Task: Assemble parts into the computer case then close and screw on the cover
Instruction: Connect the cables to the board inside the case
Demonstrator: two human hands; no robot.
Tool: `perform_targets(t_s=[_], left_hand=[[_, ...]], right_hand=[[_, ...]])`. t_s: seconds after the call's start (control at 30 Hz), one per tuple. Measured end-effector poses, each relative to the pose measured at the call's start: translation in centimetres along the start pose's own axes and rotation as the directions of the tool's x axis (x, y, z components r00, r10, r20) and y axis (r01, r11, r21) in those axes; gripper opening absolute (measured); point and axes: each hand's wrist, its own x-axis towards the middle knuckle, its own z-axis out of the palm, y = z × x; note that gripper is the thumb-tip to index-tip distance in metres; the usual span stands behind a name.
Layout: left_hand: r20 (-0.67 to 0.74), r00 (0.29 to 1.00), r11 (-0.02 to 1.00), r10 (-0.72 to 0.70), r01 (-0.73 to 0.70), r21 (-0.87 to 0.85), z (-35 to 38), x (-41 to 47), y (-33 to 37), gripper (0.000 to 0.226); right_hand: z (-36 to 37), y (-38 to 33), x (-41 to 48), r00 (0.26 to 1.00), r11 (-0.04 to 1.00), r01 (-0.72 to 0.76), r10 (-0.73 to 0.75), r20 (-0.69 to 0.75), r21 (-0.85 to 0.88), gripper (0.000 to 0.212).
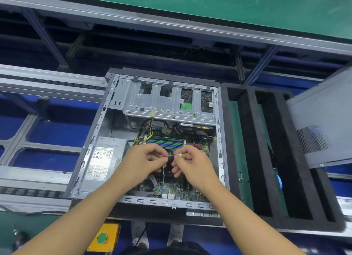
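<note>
An open computer case (89, 146) lies on its side in front of me, its motherboard (182, 193), silver power supply (106, 159) and metal drive cage (167, 102) in plain sight. Both hands work over the CPU fan in the case's middle. My left hand (146, 159) pinches a thin multicoloured fan cable (163, 175). Just to its right, my right hand (190, 165) pinches the cable's small white connector (179, 155). The fan itself is mostly hidden under my hands. The grey side cover (323, 121) leans at the far right.
A black foam tray (245, 159) with long slots lies right of the case. Conveyor rails run left and behind. A yellow box with a green button (102, 237) is below the near edge. Loose yellow-black power cables (146, 130) hang from the drive cage.
</note>
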Motion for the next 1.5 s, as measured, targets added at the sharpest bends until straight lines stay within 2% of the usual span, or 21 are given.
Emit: perform_targets(t_s=[0.13, 0.37, 0.5, 0.6, 1.07, 1.17, 1.3, 1.5], left_hand=[[-0.012, 0.997, 0.991, 0.070, -0.068, 0.112, -0.1, 0.0, -0.1, 0.020], [-0.051, 0.981, 0.963, 0.187, -0.173, 0.208, -0.1, -0.1, -0.1, 0.021], [-0.007, 0.946, 0.899, 0.324, -0.305, 0.315, 0.1, -0.4, 0.3, 0.016], [0.052, 0.926, 0.844, 0.373, -0.362, 0.396, 0.2, -0.7, 0.5, 0.011], [-0.053, 0.974, 0.952, 0.221, -0.204, 0.228, 0.1, -0.8, 0.7, 0.015], [-0.079, 0.978, 0.962, 0.194, -0.174, 0.209, 0.1, -0.6, 0.5, 0.018], [-0.060, 0.963, 0.926, 0.263, -0.235, 0.294, 0.2, -0.5, 0.4, 0.023], [0.005, 0.941, 0.878, 0.338, -0.317, 0.359, 0.2, -0.6, 0.4, 0.024]], right_hand=[[0.1, -0.2, -0.1, 0.999, 1.000, -0.015, 0.015, 0.029, -0.023, 0.013], [-0.1, -0.4, -0.3, 0.998, 0.999, 0.041, -0.040, 0.050, -0.029, 0.016], [-0.1, -0.3, -0.4, 0.992, 0.984, 0.124, -0.121, 0.031, -0.129, 0.029], [-0.1, -0.2, -0.3, 0.985, 0.957, 0.175, -0.168, 0.050, -0.230, 0.030], [0.1, -0.7, -0.6, 0.978, 0.908, 0.208, -0.182, 0.104, -0.365, 0.023], [0.2, -0.7, -1.0, 0.956, 0.854, 0.294, -0.268, 0.122, -0.430, 0.026], [0.2, -0.8, -1.1, 0.914, 0.779, 0.392, -0.389, 0.112, -0.489, 0.014], [0.2, -0.3, -0.3, 0.937, 0.840, 0.341, -0.340, 0.081, -0.422, 0.009]])
